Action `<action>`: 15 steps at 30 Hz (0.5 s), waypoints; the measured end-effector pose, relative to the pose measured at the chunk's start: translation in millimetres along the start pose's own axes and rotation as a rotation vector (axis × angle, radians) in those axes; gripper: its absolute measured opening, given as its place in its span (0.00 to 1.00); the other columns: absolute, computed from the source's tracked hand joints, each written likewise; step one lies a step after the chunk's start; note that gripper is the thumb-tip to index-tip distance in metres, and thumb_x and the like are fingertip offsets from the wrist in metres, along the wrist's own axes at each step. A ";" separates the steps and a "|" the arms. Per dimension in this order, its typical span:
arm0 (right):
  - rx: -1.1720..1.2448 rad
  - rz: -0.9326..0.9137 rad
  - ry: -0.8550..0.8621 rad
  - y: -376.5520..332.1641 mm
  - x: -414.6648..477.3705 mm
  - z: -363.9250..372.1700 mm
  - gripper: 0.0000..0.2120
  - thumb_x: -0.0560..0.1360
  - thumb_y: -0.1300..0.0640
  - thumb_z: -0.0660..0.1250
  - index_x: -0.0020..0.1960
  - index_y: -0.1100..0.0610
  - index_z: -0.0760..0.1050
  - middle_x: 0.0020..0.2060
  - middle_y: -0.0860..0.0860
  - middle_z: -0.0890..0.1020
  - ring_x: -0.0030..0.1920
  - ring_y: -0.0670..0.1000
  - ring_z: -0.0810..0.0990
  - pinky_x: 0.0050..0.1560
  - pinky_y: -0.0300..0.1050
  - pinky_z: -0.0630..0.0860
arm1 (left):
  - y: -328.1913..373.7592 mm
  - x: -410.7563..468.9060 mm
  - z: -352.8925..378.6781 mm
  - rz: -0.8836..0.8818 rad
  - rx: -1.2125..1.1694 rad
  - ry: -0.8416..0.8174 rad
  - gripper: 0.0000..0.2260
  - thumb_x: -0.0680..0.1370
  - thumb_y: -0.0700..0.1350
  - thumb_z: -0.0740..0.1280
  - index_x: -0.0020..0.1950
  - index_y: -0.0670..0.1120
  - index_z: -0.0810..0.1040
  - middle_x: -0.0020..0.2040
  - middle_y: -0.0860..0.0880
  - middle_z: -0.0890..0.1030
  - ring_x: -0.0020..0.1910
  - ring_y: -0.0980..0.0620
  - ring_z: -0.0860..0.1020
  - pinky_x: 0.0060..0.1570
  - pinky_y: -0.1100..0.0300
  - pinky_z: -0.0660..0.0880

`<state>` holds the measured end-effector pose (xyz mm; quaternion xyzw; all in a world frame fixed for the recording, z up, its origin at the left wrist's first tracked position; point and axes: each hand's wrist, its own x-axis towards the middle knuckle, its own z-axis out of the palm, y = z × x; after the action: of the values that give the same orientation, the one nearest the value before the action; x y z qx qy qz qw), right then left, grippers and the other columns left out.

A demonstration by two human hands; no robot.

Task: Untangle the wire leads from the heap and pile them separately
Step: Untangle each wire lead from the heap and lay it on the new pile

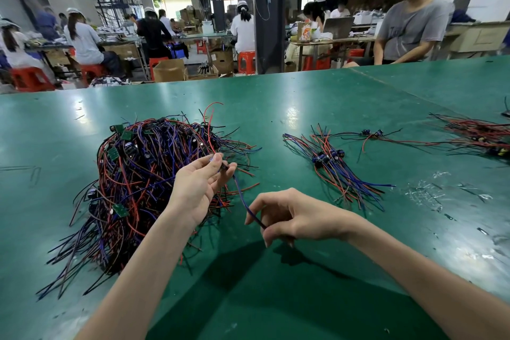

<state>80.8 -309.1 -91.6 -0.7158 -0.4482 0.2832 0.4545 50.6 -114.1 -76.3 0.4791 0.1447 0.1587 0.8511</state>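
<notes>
A big tangled heap (143,174) of red, blue and black wire leads with small green boards lies on the left of the green table (303,107). My left hand (197,188) is raised over the heap's right edge, pinching the upper end of one wire lead (241,196) between thumb and fingertips. My right hand (289,215) pinches the same lead lower down, so it stretches between both hands. A smaller sorted pile (336,171) of leads lies to the right.
Two loose leads (371,134) lie behind the sorted pile, and another bundle of leads (480,132) sits at the far right edge. Scraps of clear plastic (430,193) litter the table's right side. A seated person (411,27) is across the table; others work at benches behind.
</notes>
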 end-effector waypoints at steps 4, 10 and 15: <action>0.230 0.209 0.057 5.2 4.2 -3.6 0.07 0.73 0.69 0.66 0.47 0.59 0.74 0.27 0.52 0.79 0.23 0.51 0.73 0.20 0.35 0.66 | 1.3 1.0 -0.5 0.032 -0.023 0.002 0.04 0.78 0.36 0.63 0.51 0.36 0.74 0.46 0.38 0.76 0.34 0.52 0.83 0.35 0.66 0.80; 0.297 0.234 -0.020 5.9 3.4 -1.2 0.08 0.74 0.70 0.65 0.46 0.58 0.72 0.27 0.49 0.77 0.26 0.46 0.77 0.22 0.34 0.68 | 0.7 -0.6 1.1 0.049 -0.030 -0.005 0.03 0.78 0.35 0.62 0.50 0.37 0.74 0.44 0.39 0.76 0.34 0.52 0.83 0.34 0.66 0.79; 0.161 0.084 -0.101 2.5 -0.1 -0.9 0.10 0.73 0.71 0.67 0.48 0.58 0.71 0.30 0.50 0.76 0.31 0.54 0.78 0.30 0.39 0.76 | -2.7 -1.2 2.3 0.016 -0.014 -0.026 0.04 0.78 0.35 0.63 0.50 0.35 0.75 0.43 0.40 0.76 0.34 0.52 0.83 0.32 0.67 0.79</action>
<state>82.4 -310.0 -93.5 -0.6798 -0.4160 0.3727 0.4754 50.8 -117.7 -77.4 0.4762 0.1285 0.1601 0.8551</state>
